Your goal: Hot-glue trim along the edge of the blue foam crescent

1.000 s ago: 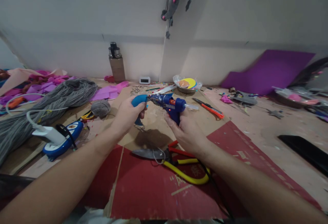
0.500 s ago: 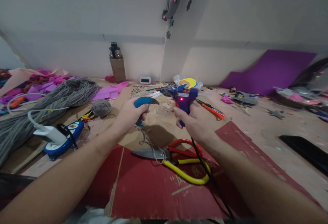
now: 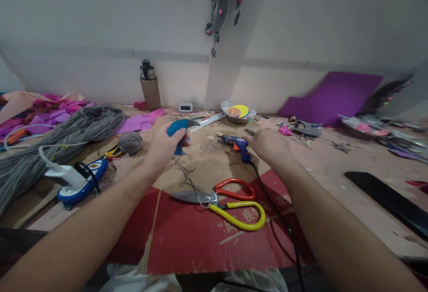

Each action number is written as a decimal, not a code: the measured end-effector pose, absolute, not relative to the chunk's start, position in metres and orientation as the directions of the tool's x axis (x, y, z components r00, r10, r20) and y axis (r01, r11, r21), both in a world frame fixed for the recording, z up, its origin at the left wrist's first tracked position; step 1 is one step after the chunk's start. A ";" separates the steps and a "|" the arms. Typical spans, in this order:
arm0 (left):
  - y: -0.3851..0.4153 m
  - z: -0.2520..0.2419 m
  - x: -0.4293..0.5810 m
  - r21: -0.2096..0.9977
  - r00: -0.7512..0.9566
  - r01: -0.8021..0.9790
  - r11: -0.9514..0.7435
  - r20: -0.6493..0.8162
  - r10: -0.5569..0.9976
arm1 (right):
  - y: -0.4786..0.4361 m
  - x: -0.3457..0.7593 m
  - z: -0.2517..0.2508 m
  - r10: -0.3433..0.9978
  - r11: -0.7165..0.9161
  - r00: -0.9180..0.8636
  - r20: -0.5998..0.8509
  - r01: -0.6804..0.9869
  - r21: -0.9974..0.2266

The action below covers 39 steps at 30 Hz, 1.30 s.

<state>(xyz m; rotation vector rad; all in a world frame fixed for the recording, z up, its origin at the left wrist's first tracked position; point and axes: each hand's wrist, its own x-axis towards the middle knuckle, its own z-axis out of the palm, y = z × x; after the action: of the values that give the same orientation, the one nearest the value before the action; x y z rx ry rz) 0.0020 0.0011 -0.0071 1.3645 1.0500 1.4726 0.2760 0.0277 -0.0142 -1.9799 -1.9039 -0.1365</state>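
Observation:
My left hand [image 3: 170, 142] is pinched around a curved blue felt piece [image 3: 177, 128] with a grey tip, held above the cardboard. Grey string hangs below it. The purple-blue glue gun [image 3: 241, 146] lies on the cardboard, nozzle pointing left, its black cord running toward the front. Just right of it, my right hand [image 3: 270, 146] is low over the place of the utility knife; only the knife's dark tip [image 3: 249, 131] shows, and my fingers are mostly hidden behind the hand. Large scissors [image 3: 214, 203] with red and yellow handles rest on the red cardboard.
Grey yarn [image 3: 90, 125], a yarn ball [image 3: 130, 142] and a power strip [image 3: 85, 185] lie left. At the back stand a bottle [image 3: 150, 89] and a small clock [image 3: 185, 107]. A bowl [image 3: 237, 119], purple sheet [image 3: 331, 100] and black phone [image 3: 384, 198] are farther right.
My right hand has let go of the glue gun, which now lies on the cardboard, and has moved right over the utility knife. The view has tilted up and shifted slightly.

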 end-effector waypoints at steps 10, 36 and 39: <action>-0.005 0.008 -0.009 0.773 -0.152 0.425 -0.470 0.573 0.805 | -0.013 0.130 0.003 0.937 0.278 -0.215 0.276 -0.023 -0.960; 0.002 -0.005 -0.005 0.900 -0.029 0.298 -0.318 0.342 0.939 | 0.002 0.158 -0.002 0.542 0.707 -0.366 0.757 0.686 -0.174; -0.002 0.000 -0.003 0.856 0.029 0.403 -0.322 0.340 0.940 | 0.002 0.157 -0.002 0.532 0.691 -0.355 0.769 0.707 -0.151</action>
<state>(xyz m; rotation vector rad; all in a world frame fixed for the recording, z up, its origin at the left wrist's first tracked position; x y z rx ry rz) -0.0027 -0.0019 -0.0002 1.7665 1.3639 1.2740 0.1574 0.0021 -0.0015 -0.9497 -2.0443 -0.2604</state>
